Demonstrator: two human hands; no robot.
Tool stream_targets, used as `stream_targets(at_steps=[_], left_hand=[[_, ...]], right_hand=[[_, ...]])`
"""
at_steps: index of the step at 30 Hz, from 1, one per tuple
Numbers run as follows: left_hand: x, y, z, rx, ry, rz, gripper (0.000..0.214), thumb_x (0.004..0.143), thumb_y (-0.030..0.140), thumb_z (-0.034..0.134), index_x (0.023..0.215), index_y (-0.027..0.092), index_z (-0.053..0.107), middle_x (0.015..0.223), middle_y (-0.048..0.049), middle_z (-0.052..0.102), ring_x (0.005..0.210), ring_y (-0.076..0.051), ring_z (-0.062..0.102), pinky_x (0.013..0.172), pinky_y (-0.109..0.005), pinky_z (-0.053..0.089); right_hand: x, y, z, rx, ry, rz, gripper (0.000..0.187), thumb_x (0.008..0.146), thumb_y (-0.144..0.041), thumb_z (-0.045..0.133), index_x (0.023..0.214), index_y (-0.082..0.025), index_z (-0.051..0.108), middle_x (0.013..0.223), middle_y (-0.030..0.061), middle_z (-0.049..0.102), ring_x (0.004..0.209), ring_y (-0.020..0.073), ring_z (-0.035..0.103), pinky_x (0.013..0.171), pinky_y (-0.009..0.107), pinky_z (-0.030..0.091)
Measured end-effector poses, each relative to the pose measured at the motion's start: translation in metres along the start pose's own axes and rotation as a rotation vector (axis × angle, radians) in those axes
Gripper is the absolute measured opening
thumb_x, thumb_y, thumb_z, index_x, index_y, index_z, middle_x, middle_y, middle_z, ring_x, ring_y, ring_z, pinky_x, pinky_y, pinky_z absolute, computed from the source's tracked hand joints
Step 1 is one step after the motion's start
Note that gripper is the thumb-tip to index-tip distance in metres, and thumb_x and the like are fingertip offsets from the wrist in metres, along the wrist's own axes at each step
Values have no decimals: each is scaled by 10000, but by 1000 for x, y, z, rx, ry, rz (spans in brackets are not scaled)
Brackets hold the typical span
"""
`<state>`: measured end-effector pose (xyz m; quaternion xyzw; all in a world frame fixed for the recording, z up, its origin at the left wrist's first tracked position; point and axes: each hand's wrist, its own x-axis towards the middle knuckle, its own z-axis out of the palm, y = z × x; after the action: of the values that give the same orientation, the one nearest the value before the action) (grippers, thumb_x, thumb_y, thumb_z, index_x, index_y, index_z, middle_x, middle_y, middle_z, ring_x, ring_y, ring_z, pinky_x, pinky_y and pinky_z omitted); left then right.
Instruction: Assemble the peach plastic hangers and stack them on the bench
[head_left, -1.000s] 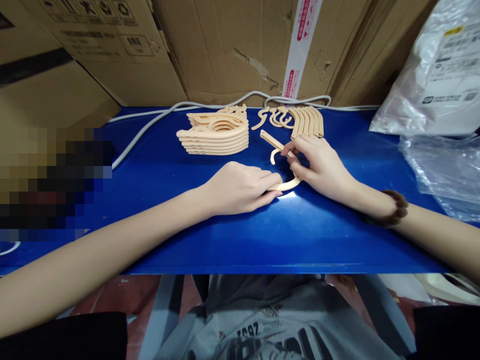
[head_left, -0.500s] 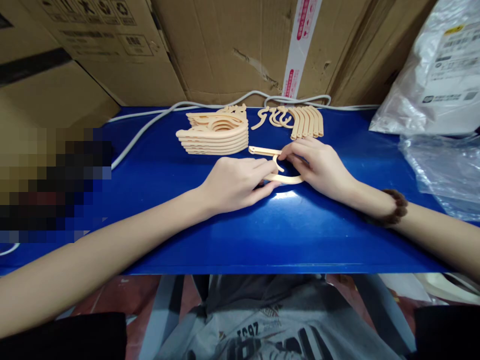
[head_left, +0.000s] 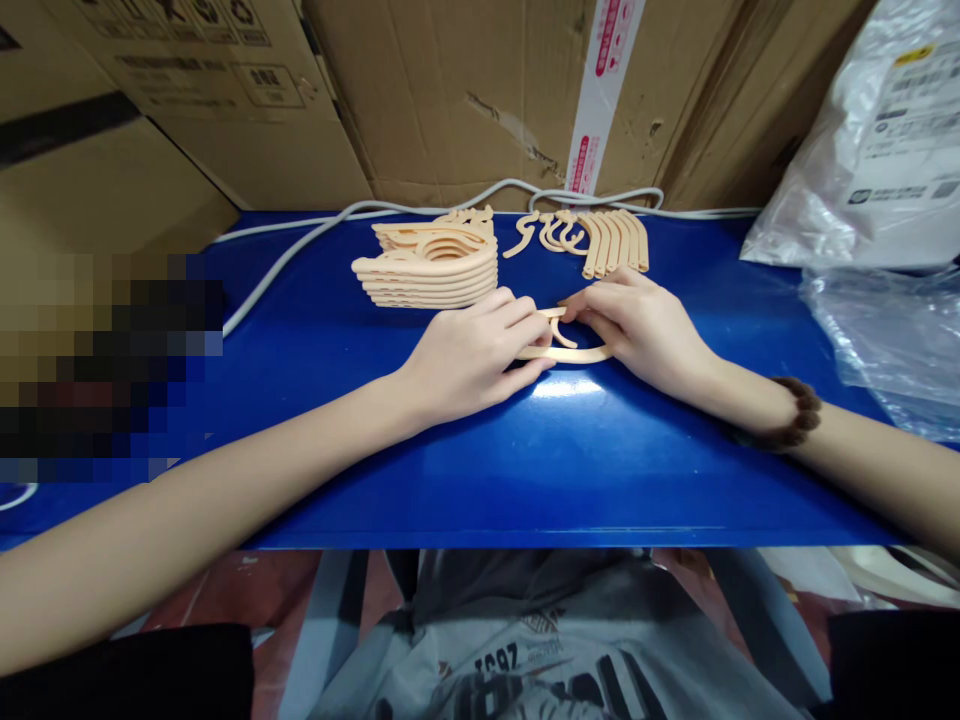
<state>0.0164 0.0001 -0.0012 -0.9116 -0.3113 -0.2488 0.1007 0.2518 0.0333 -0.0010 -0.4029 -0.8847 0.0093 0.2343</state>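
Observation:
Between my hands is a cream plastic folding hanger (head_left: 577,354), its curved arm and small hook showing in the gap. My left hand (head_left: 480,350) is closed around its left side, fingers over the top and thumb below. My right hand (head_left: 641,325) grips the other side, fingertips pinched near the hook. Parts of the hanger are hidden under both hands. Just behind my left hand lies a stack of cream folded hangers (head_left: 427,268). Beyond my right hand are a row of curved hanger arms (head_left: 616,243) and several loose hooks (head_left: 555,233).
A grey-white cable (head_left: 300,245) runs along the back of the blue table (head_left: 480,480). Cardboard boxes (head_left: 465,100) stand behind it. At the right are a white plastic parcel bag (head_left: 862,150) and clear plastic wrap (head_left: 885,340). A blurred, pixelated patch covers the left side.
My left hand has shifted its fingers up over the hanger's upper left end, which stuck out before and is now covered. My right hand keeps its grip almost in place.

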Motion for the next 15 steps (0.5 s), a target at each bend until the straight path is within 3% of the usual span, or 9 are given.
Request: stream_targets(at_steps=[8,12,15], left_hand=[[0,-2,1,11,-5,31,121,1003,242,558,947,187,650,924,-12,688,885,-193,615,659,-306,435],[0,-2,1,12,-3,18,124,1002,249,552,984,177,651,968,-33,685,927,-214,624,680,-315,467],[0,-3,1,-28,8,21,178,1012,254,525,1061,154,665,1086,-68,697,1003,-233,634,785,-337,514]], right_hand=[[0,-4,-4,-44,-22,85,205,937,-159,506,999,-201,697,966,96,681,871,238,627,783,355,478],[0,-4,-4,-51,-30,41,214,934,-146,491,1003,-198,687,961,97,701,895,248,633,790,363,484],[0,-3,-3,-55,-23,-12,225,943,-141,474,992,-200,685,964,89,728,923,250,631,806,367,482]])
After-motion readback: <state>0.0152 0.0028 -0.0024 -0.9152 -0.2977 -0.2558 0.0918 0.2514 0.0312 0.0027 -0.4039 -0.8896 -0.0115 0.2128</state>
